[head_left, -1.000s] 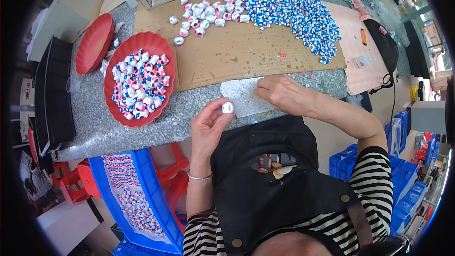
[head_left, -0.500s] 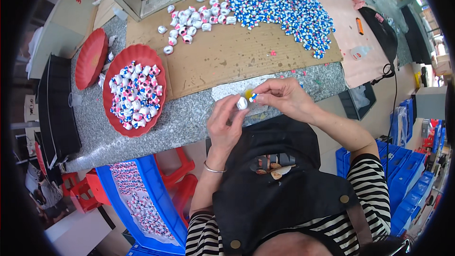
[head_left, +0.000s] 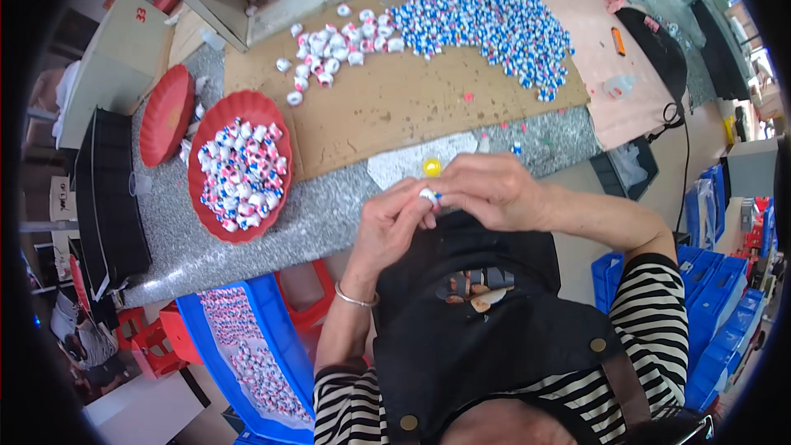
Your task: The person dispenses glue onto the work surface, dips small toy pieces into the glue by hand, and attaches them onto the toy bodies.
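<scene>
Left hand (head_left: 391, 218): thumb and fingers pinched around 1 white piece (head_left: 428, 194), held just off the near edge of the counter (head_left: 313, 206), in front of my apron. Right hand (head_left: 490, 189): fingers curled in against it, tips at a small blue bit (head_left: 437, 196) on its right side. I cannot tell whether I am pinching that bit or only pressing on it; my fingers cover the contact.

Just beyond my hands: a yellow pot (head_left: 432, 167) on a white sheet (head_left: 395, 166), touched by neither hand.

Done, by my judgement: the near red bowl (head_left: 239, 105), at left, is heaped with white-and-pink pieces that carry blue. The blue crate (head_left: 284, 321), near left and below the counter, holds many more, in rows at its far end and loose at its near end.

Left to do, by my judgement: a loose batch of white-and-pink pieces (head_left: 335, 49), no blue evident on them, lies far on the cardboard (head_left: 371, 107). To its right is a broad heap of blue-and-white bits (head_left: 486, 16), far larger in count. More pieces sit in the open box (head_left: 245, 0) at the far side; too small to judge their state.

Current piece: mid-step, not yet set down. Exact counts: not readable.
</scene>
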Demonstrator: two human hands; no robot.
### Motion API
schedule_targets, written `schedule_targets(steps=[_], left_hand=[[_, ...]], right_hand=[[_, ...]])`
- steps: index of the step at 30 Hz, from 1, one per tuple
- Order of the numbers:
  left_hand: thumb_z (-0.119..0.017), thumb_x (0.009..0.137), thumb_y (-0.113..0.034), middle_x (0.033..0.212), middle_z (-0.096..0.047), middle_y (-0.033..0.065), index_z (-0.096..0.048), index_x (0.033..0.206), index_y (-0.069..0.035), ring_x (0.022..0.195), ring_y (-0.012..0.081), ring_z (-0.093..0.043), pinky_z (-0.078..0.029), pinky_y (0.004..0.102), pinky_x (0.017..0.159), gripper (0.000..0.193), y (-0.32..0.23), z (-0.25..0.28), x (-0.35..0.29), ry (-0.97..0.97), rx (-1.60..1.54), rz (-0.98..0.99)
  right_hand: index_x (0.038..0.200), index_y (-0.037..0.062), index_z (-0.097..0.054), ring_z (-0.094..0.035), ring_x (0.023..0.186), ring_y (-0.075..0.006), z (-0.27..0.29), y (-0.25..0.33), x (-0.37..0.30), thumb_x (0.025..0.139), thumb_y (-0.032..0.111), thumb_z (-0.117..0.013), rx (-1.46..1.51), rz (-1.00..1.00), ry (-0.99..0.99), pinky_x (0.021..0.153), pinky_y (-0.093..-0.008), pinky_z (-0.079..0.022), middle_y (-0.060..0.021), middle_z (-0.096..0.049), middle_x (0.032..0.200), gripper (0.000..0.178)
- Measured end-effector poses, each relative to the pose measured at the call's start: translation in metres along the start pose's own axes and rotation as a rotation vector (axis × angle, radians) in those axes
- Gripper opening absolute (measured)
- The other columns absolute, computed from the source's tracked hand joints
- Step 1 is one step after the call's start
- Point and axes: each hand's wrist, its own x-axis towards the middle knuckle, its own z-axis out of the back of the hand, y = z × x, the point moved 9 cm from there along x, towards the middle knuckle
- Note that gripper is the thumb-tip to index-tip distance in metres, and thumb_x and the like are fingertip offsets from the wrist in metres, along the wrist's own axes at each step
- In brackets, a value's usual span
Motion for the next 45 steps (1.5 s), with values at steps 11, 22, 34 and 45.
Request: schedule_targets(steps=[11,22,34,45], left_hand=[[-0.061,0.086,-0.001,0.088,-0.06,0.0053,-0.063,0.104,0.002,0.079,0.0114,-0.056,-0.047,0.0242,0.066,0.018,-0.026,0.118,-0.034,-0.487,0.425,-0.05],[-0.059,0.081,0.002,0.095,-0.06,0.0194,-0.059,0.099,0.002,0.083,0.0364,-0.063,-0.052,0.0422,0.068,0.018,-0.064,0.117,0.05,-0.539,1.198,-0.207],[-0.056,0.085,0.001,0.106,-0.061,0.0176,-0.054,0.107,0.0,0.094,0.0289,-0.063,-0.053,0.0372,0.078,0.022,0.006,0.125,0.094,-0.493,0.533,0.05],[-0.061,0.089,-0.005,0.118,-0.059,0.0146,-0.052,0.123,-0.003,0.092,0.0159,-0.061,-0.049,0.0265,0.085,0.035,0.04,0.025,0.01,-0.143,-0.892,0.009]], right_hand=[[0.111,0.005,-0.066,-0.064,0.092,-0.0225,-0.007,-0.109,0.019,0.09,0.015,-0.062,-0.021,-0.437,0.091,0.081,-0.0338,-0.051,-0.0109,-0.065,0.104,0.023],[0.087,0.0018,-0.062,-0.059,0.087,-0.0314,0.02,-0.173,0.08,0.075,0.001,-0.054,-0.69,-0.107,0.246,0.074,-0.0405,-0.051,-0.0142,-0.055,0.087,0.014],[0.096,0.0019,-0.057,-0.059,0.085,-0.0341,0.049,-0.157,0.052,0.084,0.007,-0.061,-0.406,-0.133,0.001,0.071,-0.0403,-0.048,-0.0133,-0.058,0.089,0.014],[0.09,0.0,-0.065,-0.061,0.076,-0.0326,0.077,-0.139,-0.023,0.079,0.001,-0.063,-0.565,-0.334,0.141,0.066,-0.0404,-0.049,-0.0153,-0.059,0.086,0.01]])
